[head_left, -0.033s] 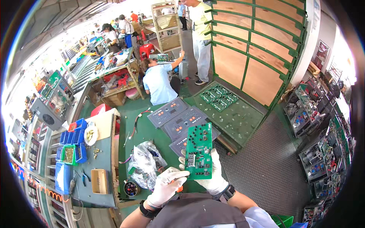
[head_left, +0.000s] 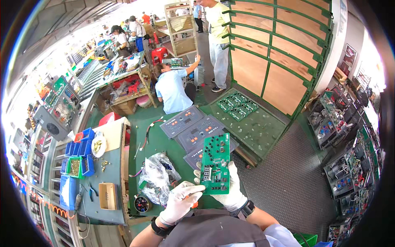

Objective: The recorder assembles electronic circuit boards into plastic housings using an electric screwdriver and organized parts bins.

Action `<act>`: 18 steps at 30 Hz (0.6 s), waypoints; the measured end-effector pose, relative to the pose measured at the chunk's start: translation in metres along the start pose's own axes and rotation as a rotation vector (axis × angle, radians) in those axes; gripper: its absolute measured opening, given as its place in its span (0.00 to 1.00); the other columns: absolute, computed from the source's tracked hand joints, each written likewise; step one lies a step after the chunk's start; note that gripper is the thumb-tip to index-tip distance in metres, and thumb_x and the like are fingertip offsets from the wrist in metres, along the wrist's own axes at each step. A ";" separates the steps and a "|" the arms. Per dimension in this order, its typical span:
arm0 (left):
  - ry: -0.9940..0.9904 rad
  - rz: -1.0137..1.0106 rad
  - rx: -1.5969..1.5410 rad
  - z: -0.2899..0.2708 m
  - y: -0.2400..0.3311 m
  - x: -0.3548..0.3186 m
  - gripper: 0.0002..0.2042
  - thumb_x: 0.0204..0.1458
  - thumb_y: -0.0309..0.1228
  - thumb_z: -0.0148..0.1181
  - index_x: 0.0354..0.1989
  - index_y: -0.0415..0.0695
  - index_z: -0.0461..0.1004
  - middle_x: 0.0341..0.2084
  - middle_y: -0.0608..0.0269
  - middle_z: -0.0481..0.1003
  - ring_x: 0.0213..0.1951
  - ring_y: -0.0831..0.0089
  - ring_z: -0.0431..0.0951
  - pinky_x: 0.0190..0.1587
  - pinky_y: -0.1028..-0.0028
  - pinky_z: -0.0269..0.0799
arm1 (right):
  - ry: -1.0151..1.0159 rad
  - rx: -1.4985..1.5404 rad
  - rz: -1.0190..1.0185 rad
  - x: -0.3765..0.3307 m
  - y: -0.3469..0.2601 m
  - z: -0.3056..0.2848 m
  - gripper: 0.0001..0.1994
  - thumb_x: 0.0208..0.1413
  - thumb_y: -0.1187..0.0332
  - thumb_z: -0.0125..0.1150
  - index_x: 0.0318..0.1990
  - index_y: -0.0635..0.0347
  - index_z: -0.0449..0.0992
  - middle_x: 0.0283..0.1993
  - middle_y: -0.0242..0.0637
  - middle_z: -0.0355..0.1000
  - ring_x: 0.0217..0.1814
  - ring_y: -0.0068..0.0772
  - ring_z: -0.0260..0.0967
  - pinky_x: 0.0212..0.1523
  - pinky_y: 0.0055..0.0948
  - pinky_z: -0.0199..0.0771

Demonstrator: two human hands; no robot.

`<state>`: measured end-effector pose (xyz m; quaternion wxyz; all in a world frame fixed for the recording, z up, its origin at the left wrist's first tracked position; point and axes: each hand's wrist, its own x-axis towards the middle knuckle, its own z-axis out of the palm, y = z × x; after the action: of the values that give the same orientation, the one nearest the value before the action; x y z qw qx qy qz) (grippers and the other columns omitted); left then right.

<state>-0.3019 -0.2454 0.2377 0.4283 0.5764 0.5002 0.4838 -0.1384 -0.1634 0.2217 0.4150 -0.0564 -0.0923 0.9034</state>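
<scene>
Pale printed characters stand on the dark panels (head_left: 200, 132) lying on the bench (head_left: 168, 147). The green circuit board (head_left: 221, 164) carries fine white print, too small to read, and a segmented digit display (head_left: 207, 173). The wall notice (head_left: 348, 56) is illegible.

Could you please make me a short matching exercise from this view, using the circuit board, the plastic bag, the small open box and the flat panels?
Things:
1. Circuit board
2. Plastic bag
3. Small open box
4. Flat panels

Descriptions:
A. Tan, beside the pliers
B. Dark grey with orange marks
C. Green, held in the right hand
D. See-through, on the green table

Pairs: 1-C, 2-D, 3-A, 4-B
</scene>
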 end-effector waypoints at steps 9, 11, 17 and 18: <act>0.119 0.196 0.346 0.007 0.007 0.008 0.11 0.46 0.21 0.64 0.39 0.43 0.79 0.29 0.61 0.77 0.30 0.71 0.76 0.32 0.74 0.72 | -0.022 0.004 -0.002 0.006 -0.005 0.000 0.41 0.53 0.38 0.55 0.65 0.58 0.56 0.62 0.49 0.61 0.62 0.52 0.62 0.61 0.52 0.65; 0.136 0.223 0.401 0.007 0.005 0.008 0.10 0.45 0.22 0.65 0.38 0.42 0.79 0.29 0.61 0.77 0.30 0.68 0.77 0.32 0.72 0.73 | -0.014 -0.040 -0.019 0.006 -0.006 0.001 0.41 0.53 0.38 0.55 0.65 0.58 0.56 0.62 0.49 0.61 0.62 0.52 0.62 0.61 0.52 0.65; 0.078 0.418 0.861 0.009 0.016 0.009 0.14 0.44 0.27 0.62 0.41 0.43 0.77 0.32 0.60 0.78 0.31 0.62 0.77 0.35 0.66 0.71 | 0.031 -0.005 -0.002 0.009 -0.007 0.002 0.40 0.52 0.39 0.57 0.64 0.58 0.58 0.62 0.48 0.61 0.61 0.51 0.63 0.62 0.52 0.64; 0.081 0.417 0.863 0.009 0.015 0.007 0.14 0.44 0.27 0.62 0.41 0.43 0.77 0.32 0.60 0.78 0.31 0.62 0.77 0.35 0.66 0.71 | 0.029 -0.006 0.002 0.010 -0.006 0.001 0.40 0.52 0.39 0.57 0.64 0.58 0.58 0.62 0.48 0.61 0.61 0.51 0.63 0.62 0.52 0.64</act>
<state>-0.2900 -0.2404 0.2520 0.0238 0.7702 0.5455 0.3298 -0.1403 -0.1520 0.2243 0.4153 -0.0709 -0.0888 0.9026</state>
